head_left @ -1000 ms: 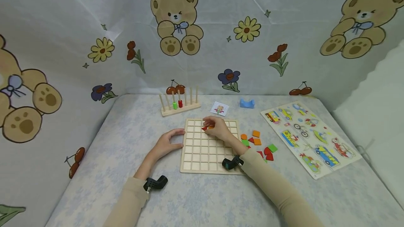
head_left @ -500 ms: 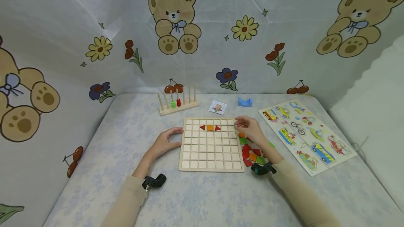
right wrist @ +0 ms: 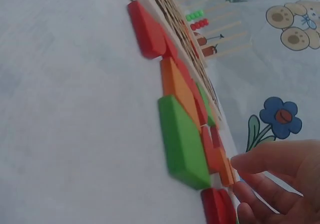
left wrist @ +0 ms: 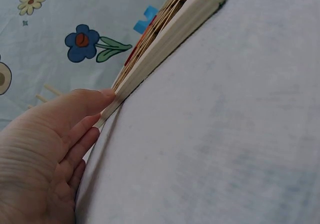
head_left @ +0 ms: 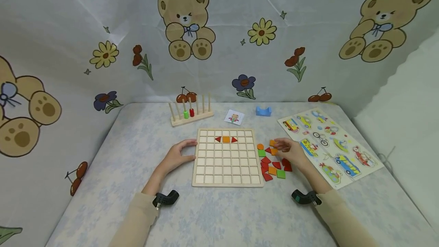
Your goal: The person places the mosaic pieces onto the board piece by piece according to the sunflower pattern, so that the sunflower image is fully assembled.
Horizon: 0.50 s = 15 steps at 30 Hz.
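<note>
A wooden grid board (head_left: 225, 184) lies mid-table, with an orange square between two red triangles (head_left: 234, 139) in one of its upper rows. Along its left edge rests my left hand (head_left: 175, 158); the thumb and fingertips touch the rim in the left wrist view, the fingers relaxed. My right hand (head_left: 291, 152) hovers at the loose pieces right of the board, its fingertips beside an orange square (head_left: 274, 151), thumb and fingers apart. Whether they touch it I cannot tell. Red pieces (head_left: 276, 165) and a green square (right wrist: 182, 141) lie nearby.
Behind the board stand a wooden peg rack (head_left: 192, 118) with green and red beads, a small picture card (head_left: 234, 117) and a blue holder (head_left: 263, 111). A vehicle puzzle board (head_left: 329, 144) lies at the right, close to my right forearm. A bear-print cloth hangs behind.
My right hand has left the grid and moved right to the loose pieces, leaving the orange square between the red triangles uncovered. My left hand stays at the board's left edge.
</note>
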Each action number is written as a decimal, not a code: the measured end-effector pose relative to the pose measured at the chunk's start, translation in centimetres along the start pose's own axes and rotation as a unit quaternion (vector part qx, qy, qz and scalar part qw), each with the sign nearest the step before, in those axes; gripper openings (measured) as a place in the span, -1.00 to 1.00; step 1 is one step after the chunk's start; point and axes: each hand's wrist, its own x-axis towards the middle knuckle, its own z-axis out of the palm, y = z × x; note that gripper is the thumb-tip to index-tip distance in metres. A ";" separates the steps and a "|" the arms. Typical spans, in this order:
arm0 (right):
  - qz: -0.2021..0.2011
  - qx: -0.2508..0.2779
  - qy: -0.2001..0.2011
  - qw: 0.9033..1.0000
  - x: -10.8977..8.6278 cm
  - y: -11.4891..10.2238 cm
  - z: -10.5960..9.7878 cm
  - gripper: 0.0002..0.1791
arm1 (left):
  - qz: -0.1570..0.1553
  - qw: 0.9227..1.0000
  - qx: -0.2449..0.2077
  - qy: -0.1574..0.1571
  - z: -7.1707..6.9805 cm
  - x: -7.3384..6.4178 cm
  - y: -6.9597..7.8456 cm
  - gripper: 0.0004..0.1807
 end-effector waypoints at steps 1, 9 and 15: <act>-0.005 -0.001 -0.004 1.000 -0.1 0.2 0.0 -0.50 | 0.000 1.000 0.000 0.000 0.0 0.0 0.0 -0.30; -0.021 0.003 -0.008 1.000 -0.4 0.9 0.1 -0.48 | 0.007 1.000 -0.004 0.001 -0.1 0.0 0.0 -0.30; -0.030 0.009 0.005 0.999 -0.4 1.2 0.1 -0.50 | 0.000 1.000 -0.007 0.000 0.0 0.0 0.1 -0.31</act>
